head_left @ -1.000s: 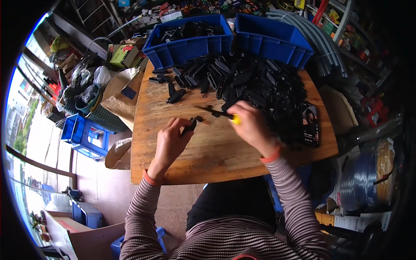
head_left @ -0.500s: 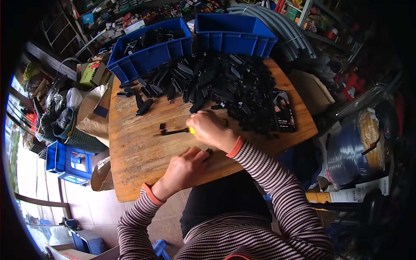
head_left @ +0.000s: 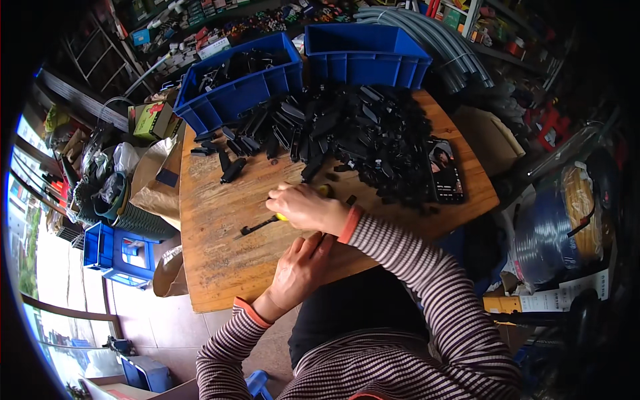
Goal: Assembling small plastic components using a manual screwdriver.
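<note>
My right hand is closed over a yellow-handled screwdriver at the near middle of the table. Its dark shaft points left, low over the wood, and yellow also shows past the knuckles. My left hand is just nearer to me, by the table's front edge, with fingers bent around a small dark piece, mostly hidden. Beside my right wrist a black end sticks out; I cannot tell whether it belongs to that piece. Beyond both hands lies a heap of black folding plastic parts.
A blue bin with black parts stands at the table's far left, beside another blue bin. A phone with a lit screen lies right of the heap. Paper bags stand off the left edge; wrapped coils are at right.
My right hand has moved left and slightly nearer me, and the screwdriver's tip has swung toward me. My left hand has come up close beneath it. The view has shifted a little.
</note>
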The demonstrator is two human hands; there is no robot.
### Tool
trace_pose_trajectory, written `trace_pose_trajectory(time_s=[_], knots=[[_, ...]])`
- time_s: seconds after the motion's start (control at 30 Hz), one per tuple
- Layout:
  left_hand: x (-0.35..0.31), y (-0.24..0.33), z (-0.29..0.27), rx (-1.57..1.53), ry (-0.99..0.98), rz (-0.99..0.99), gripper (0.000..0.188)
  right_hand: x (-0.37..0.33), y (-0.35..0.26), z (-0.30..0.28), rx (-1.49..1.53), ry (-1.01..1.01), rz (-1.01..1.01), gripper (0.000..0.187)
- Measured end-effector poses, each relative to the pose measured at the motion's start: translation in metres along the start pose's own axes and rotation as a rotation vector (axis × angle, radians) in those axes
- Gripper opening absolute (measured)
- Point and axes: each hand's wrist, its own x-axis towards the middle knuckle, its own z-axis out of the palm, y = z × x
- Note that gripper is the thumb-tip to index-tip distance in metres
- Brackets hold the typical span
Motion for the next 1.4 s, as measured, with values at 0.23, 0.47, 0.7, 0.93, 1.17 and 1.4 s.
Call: trace_pose_trajectory(time_s=[0.23, 0.47, 0.7, 0.93, 1.17, 1.4], knots=[[0.012, -0.003, 0.002, -0.009, -0.020, 0.013, 0.044, -0.078, 0.034, -0.044, 0.033, 0.007, 0.235, 0.025], [0.038, -0.002, 0.031, 0.130, -0.140, 0.042, 0.043, -0.112, 0.045, -0.093, 0.119, 0.389, 0.349, 0.027], [0.041, -0.009, 0.013, 0.015, -0.060, 0.224, 0.043, -0.099, 0.044, -0.079, 0.052, 0.229, 0.577, 0.021], [0.041, -0.015, 0.022, -0.081, -0.125, 0.251, 0.051, -0.085, 0.044, -0.067, 0.074, 0.113, 0.630, 0.020], [0.040, -0.010, 0.020, 0.063, -0.073, 0.316, 0.051, -0.094, 0.029, -0.080, 0.132, 0.215, 0.569, 0.017], [0.037, -0.010, 0.018, 0.128, -0.087, 0.309, 0.047, -0.104, 0.001, -0.084, 0.278, 0.383, 0.412, 0.014]])
